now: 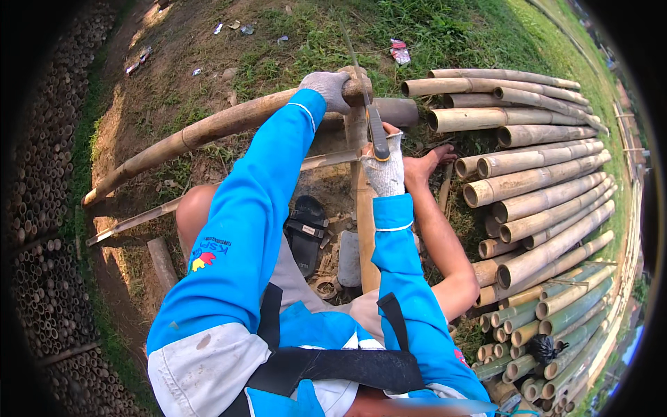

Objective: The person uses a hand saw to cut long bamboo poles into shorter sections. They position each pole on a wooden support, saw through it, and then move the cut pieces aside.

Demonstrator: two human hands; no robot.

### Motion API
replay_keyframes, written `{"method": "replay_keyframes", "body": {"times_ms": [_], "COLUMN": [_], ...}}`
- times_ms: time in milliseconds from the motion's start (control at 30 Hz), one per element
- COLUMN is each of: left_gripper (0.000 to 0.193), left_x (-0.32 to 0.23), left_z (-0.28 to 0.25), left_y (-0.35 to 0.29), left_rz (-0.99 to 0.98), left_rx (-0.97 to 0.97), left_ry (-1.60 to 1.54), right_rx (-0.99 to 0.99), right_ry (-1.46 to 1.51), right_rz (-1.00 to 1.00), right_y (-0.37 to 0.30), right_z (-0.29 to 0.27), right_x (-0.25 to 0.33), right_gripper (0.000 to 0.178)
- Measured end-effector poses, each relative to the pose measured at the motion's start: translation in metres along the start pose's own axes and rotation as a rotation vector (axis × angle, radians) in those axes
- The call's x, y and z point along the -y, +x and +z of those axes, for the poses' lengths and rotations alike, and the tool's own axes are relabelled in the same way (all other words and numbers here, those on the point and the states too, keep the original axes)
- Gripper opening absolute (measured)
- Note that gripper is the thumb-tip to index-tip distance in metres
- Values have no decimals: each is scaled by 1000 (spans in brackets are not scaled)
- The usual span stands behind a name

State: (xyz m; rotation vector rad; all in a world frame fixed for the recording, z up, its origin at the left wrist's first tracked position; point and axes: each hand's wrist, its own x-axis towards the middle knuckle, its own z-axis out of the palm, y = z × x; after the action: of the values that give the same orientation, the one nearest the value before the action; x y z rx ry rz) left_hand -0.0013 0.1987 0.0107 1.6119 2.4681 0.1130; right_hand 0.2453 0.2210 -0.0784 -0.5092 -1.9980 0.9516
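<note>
My left hand (326, 89), in a pale knit glove, is closed around a long brown bamboo pole (201, 130) close to its right end. My right hand (385, 165), gloved with bare fingertips showing, grips the dark, orange-edged handle of a hand saw (377, 132). The thin blade points away from me and passes across the pole's end, just right of my left hand. I cannot tell how deep the blade sits. An upright bamboo post (365, 222) stands under that end. My bare right foot (425, 167) is beside my right hand.
Cut bamboo poles (542, 182) lie stacked on the right, greener ones nearer. At the far left are piled bamboo pieces (45, 167). A split bamboo strip (139, 221) crosses below the pole. A black sandal (306, 236) lies between my legs. Litter (399, 52) dots the grass.
</note>
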Motion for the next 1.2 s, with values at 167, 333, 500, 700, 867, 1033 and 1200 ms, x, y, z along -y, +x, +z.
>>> {"method": "replay_keyframes", "body": {"times_ms": [167,333,500,700,867,1033,1200], "left_gripper": [93,96,97,96,100,95,91], "left_x": [13,15,8,4,18,17,5], "left_z": [-1,13,9,9,16,16,5], "left_y": [15,18,11,5,21,22,11], "left_rz": [13,58,26,17,70,55,15], "left_rx": [33,43,48,43,-3,23,-6], "left_ry": [-8,-20,0,-14,13,3,11], "right_rx": [70,114,88,78,43,86,45], "right_ry": [6,-101,73,163,-136,-31,17], "right_rz": [241,318,263,321,337,315,140], "right_y": [-140,-250,-62,-70,-238,-109,11], "right_z": [-69,-126,-38,-22,-111,-73,12], "right_x": [50,81,37,-12,99,88,-25], "right_gripper": [56,56,52,54,55,56,61]}}
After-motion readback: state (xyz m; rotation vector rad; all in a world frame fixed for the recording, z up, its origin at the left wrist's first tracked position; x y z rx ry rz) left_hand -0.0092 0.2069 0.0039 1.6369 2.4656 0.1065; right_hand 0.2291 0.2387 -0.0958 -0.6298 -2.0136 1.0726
